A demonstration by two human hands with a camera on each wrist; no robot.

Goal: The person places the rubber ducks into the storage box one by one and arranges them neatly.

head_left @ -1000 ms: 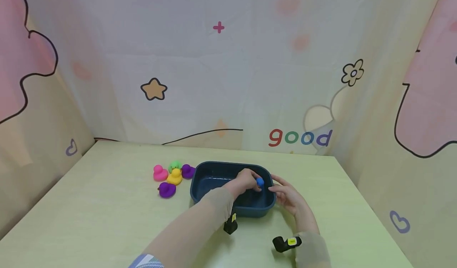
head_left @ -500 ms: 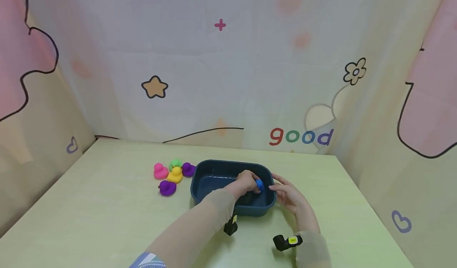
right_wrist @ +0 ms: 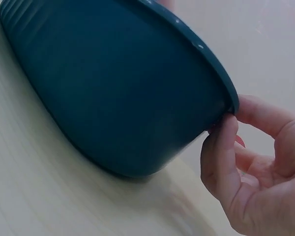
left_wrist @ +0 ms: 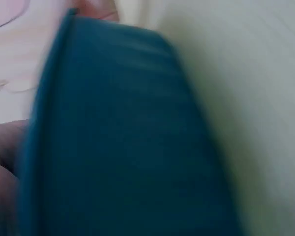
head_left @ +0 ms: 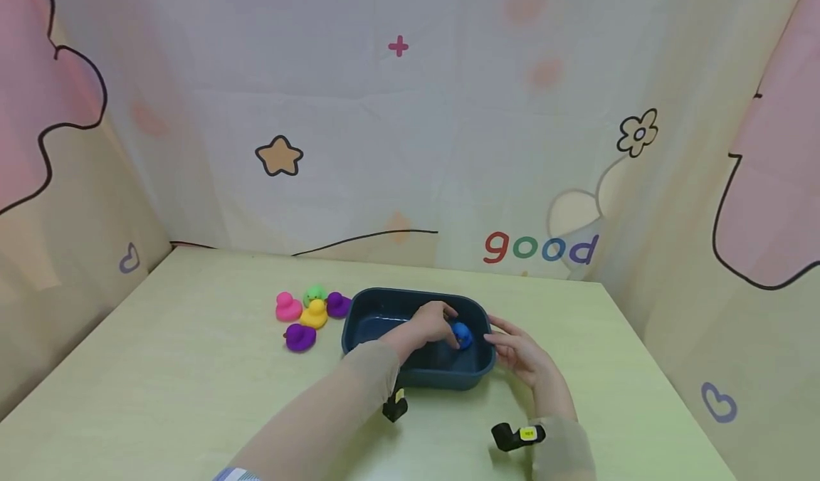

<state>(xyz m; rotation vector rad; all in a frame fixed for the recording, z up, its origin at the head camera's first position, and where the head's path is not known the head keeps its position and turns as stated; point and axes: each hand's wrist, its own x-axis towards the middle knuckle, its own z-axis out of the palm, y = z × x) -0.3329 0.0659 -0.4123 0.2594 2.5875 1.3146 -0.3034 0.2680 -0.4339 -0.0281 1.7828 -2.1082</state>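
Observation:
In the head view a dark blue plastic basin [head_left: 378, 380] stands on the table. My left hand [head_left: 428, 324] reaches into it, fingers parted beside a blue rubber duck [head_left: 463, 336] near its right end. Any fingertip contact with the duck is hard to make out. My right hand [head_left: 522, 356] holds the basin's right rim; the right wrist view shows its thumb and fingers [right_wrist: 221, 152] at the edge. The left wrist view is blurred, mostly the basin's outer wall [left_wrist: 123, 128].
Left of the basin lies a group of rubber ducks: pink [head_left: 288, 307], green [head_left: 314, 295], yellow [head_left: 314, 315] and purple ones [head_left: 300, 337]. One purple duck [head_left: 338, 305] is close against the basin's left end. A printed curtain [head_left: 359, 146] rises behind the table.
The blue duck was gripped by my left hand and lowered into the basin. Now the left fingers have parted and the hand has shifted left. The right hand stays at the rim.

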